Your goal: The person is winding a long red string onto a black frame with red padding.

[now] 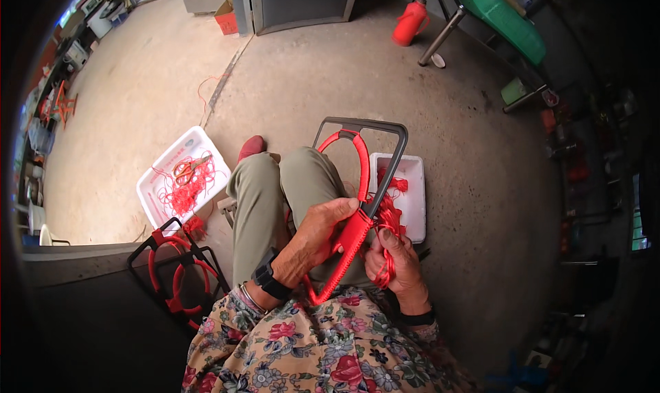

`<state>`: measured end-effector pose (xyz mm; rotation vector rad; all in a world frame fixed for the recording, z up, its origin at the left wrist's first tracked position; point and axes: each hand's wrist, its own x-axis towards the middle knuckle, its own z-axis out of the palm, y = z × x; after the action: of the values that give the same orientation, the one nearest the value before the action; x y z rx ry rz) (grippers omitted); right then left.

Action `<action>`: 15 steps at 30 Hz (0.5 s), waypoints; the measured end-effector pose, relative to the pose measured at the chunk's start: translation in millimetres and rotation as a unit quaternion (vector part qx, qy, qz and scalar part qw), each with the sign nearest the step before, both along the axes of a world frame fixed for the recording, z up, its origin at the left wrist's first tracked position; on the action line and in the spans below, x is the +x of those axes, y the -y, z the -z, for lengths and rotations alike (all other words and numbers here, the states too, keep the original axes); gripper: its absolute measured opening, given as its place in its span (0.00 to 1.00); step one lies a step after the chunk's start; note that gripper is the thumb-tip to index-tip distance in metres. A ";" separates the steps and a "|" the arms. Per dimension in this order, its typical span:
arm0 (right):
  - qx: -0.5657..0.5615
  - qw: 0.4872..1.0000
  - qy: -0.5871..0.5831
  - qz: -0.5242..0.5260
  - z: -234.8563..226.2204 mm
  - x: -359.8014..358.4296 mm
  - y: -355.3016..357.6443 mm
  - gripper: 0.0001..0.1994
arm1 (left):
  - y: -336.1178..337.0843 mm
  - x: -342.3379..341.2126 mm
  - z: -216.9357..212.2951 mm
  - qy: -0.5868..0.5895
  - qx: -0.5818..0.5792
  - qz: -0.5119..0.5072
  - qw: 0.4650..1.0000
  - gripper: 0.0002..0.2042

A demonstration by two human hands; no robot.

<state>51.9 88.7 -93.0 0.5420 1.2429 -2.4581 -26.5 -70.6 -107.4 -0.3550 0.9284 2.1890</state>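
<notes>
Over my lap is a dark frame [400, 149] with rounded corners, joined to a ring wrapped in red cord [362, 160]. My left hand [322, 229] grips the ring near a wide, tightly wound red band [354, 233], thumb on top. My right hand [397, 261] is closed around a looped bundle of red cord [386, 273], just right of the band. More cord hangs between this hand and the white box [414, 207] behind it. The fingertips under the ring are partly hidden.
On the floor at left, a white tray [152, 193] holds tangled red cord [184, 195] and scissors [187, 173]. Similar dark frames with red rings [177, 283] lean by my left side. A red thermos [410, 23] stands beside a metal-legged table [443, 35] at far right.
</notes>
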 end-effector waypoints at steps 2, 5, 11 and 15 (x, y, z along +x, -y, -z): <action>-0.040 0.999 -0.014 0.014 -2.7 5.1 0.0 0.16 | 3.2 -2.5 6.2 0.008 0.056 0.045 0.997 0.11; -0.042 0.998 -0.043 0.023 -11.5 11.3 1.8 0.16 | 0.2 -1.9 11.2 0.029 0.062 0.040 0.997 0.12; -0.043 0.998 -0.051 0.022 -22.3 6.7 3.8 0.17 | 4.5 -2.1 15.0 0.053 0.134 -0.001 0.990 0.09; -0.032 0.998 -0.042 0.027 -20.1 3.6 3.3 0.18 | 5.5 -3.1 12.6 0.059 0.160 -0.003 0.985 0.08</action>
<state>55.5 85.4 -72.9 0.4648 1.1903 -2.5816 -29.7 -76.0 -120.0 -0.3269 0.5010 2.2494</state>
